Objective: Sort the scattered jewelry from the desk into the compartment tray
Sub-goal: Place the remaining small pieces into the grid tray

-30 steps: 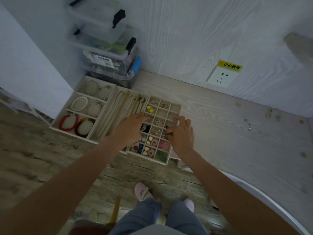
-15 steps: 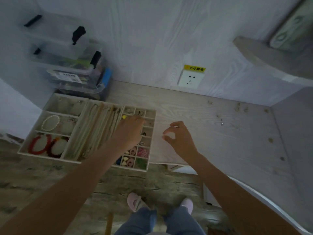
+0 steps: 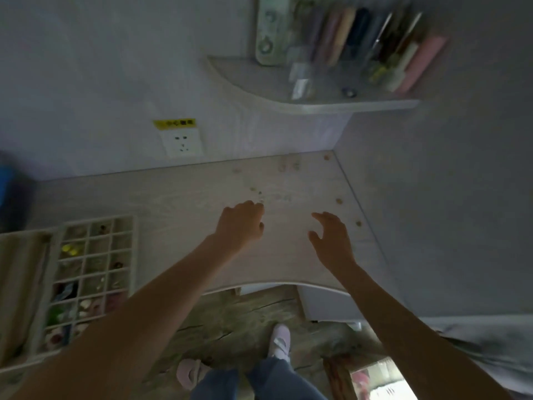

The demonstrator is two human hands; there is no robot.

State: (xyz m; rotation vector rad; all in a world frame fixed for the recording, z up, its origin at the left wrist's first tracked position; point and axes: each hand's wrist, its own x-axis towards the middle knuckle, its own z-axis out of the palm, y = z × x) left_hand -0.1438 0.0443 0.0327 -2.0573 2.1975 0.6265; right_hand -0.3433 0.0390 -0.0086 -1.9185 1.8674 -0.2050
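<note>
1. Head view: caught the left hand (image 3: 240, 223) at centre frame, back up and fingers curled down onto the desk (image 3: 187, 203), tips right beside a small bead-like piece (image 3: 261, 201). Could not tell whether anything was pinched yet, the fingertips being hidden under the knuckles.
2. Found the right hand (image 3: 331, 238) just right of centre, spread loosely above the desk and gripping nothing; probably kept ready for the pieces nearer the right edge.
3. Counted the scattered jewelry (image 3: 339, 201) as blurred specks across the upper-right part of the desk, well apart from one another and from the compartment tray (image 3: 135, 255).
4. Placed that tray at lower left, its small cells already partly filled with coloured bits, so judged the sorting well begun but unfinished.
5. Noted a wall socket (image 3: 182, 141) upper left of centre and a shelf (image 3: 288, 96) at upper right.
</note>
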